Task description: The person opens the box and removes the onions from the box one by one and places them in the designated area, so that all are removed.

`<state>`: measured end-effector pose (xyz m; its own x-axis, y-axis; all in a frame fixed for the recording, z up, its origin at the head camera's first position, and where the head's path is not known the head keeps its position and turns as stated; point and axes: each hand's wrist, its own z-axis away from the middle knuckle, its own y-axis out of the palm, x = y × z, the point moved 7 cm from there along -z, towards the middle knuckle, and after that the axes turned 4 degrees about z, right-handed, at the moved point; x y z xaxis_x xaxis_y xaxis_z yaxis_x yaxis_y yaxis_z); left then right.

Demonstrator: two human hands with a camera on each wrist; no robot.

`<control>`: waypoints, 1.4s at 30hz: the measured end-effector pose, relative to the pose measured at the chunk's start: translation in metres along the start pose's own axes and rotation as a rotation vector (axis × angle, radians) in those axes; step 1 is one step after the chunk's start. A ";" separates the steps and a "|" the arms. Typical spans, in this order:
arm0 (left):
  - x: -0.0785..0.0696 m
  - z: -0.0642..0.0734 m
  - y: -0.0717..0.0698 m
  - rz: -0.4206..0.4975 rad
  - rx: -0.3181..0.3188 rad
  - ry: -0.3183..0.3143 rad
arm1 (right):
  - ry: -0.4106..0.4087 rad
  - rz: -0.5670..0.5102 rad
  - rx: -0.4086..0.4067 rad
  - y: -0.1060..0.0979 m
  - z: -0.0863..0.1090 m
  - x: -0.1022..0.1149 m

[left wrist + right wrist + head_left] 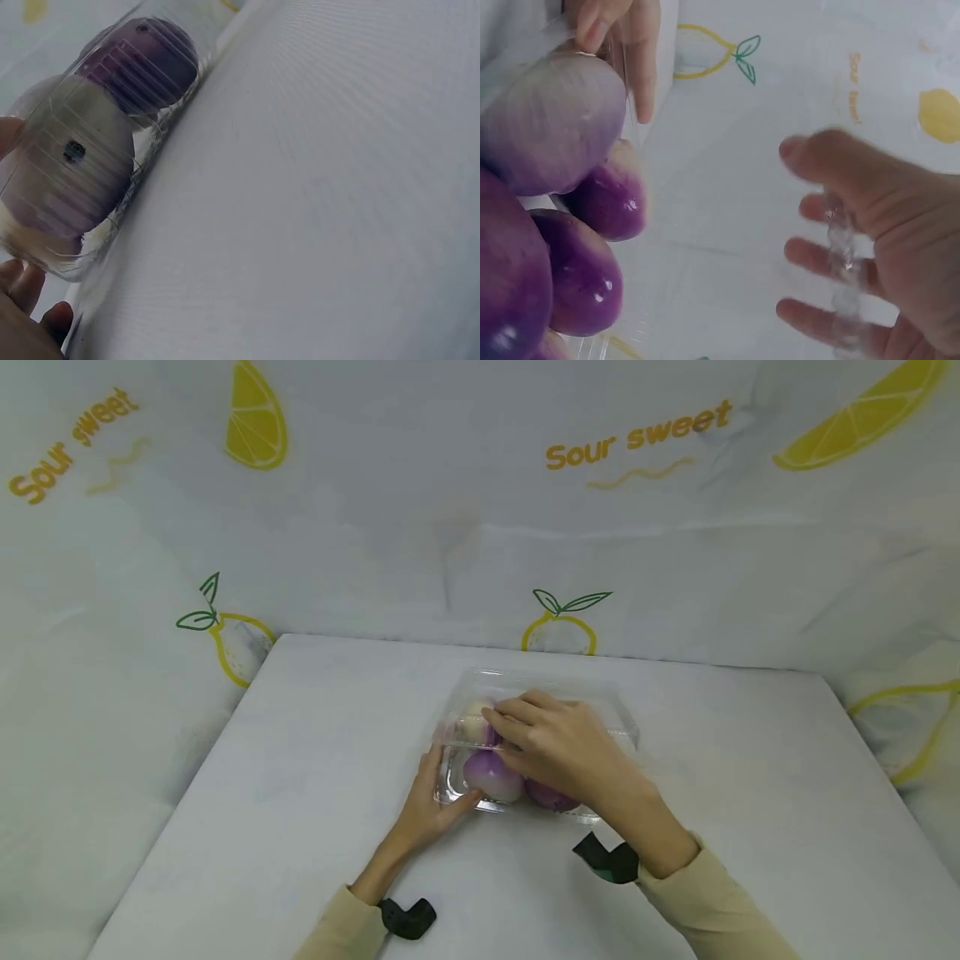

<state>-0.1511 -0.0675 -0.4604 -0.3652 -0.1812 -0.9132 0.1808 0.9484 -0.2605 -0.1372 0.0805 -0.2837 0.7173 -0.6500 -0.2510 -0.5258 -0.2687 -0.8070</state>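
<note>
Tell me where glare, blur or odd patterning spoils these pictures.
Head view: fairly even light, with small glints on the clear container; left wrist view: dull and greyish, with fine ripple-like lines on the white table; right wrist view: bright highlights on the purple vegetables, and the lid edge in the right hand looks smeared.

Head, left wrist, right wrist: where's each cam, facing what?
Head: worn on head, facing forward-down at clear container; left hand, right hand, sleeves show.
Left wrist: on that wrist, at container's side and white table; left fingers show.
Right wrist: on that wrist, at purple vegetables and lid edge; both hands show.
Head and right wrist share both hands.
</note>
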 end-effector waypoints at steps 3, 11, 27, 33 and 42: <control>0.000 0.003 -0.002 -0.036 -0.015 0.037 | 0.052 0.006 0.075 0.008 -0.001 0.001; 0.004 0.001 -0.005 0.046 0.019 -0.014 | 0.130 -0.033 0.108 0.010 0.004 0.000; 0.007 -0.006 -0.010 0.153 0.256 -0.136 | 0.148 -0.081 0.110 0.000 -0.001 0.003; 0.009 -0.005 -0.012 0.107 0.295 -0.143 | 0.155 -0.104 0.110 -0.003 -0.004 -0.008; 0.011 -0.007 -0.012 0.155 0.308 -0.145 | 0.192 -0.189 0.025 -0.011 -0.005 -0.036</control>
<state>-0.1642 -0.0792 -0.4649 -0.1829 -0.0969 -0.9783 0.4985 0.8485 -0.1773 -0.1596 0.1035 -0.2634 0.7007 -0.7134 0.0091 -0.3777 -0.3819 -0.8435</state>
